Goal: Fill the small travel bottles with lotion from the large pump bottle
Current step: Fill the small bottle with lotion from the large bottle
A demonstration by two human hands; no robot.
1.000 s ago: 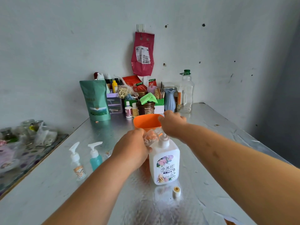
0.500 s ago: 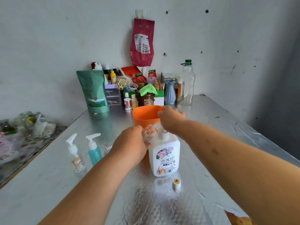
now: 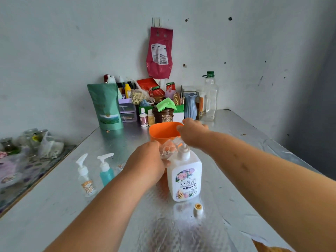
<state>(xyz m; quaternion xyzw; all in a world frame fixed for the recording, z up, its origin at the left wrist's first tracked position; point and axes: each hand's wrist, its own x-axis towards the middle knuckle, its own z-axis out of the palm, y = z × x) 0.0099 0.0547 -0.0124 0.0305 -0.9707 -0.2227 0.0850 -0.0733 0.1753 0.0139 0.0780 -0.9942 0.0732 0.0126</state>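
The large white pump bottle (image 3: 184, 177) with a flower label stands in the middle of the metal table (image 3: 54, 206). My right hand (image 3: 193, 134) lies on top of its pump head, which is hidden beneath it. My left hand (image 3: 145, 160) grips a small clear travel bottle (image 3: 166, 150) held up against the pump's spout. Left of them stand two more small pump bottles, one clear (image 3: 85, 177) and one teal (image 3: 106, 172). A small white cap (image 3: 198, 209) sits in front of the large bottle.
An orange cup (image 3: 161, 132) stands right behind the hands. Along the back wall are a green pouch (image 3: 106, 106), a blue vase (image 3: 190, 105), a tall clear bottle (image 3: 209, 99) and several small containers. A cluttered patterned tray (image 3: 27, 160) borders the table on the left.
Both hands stay where they were on the pump and the small bottle. Only my view has shifted slightly.
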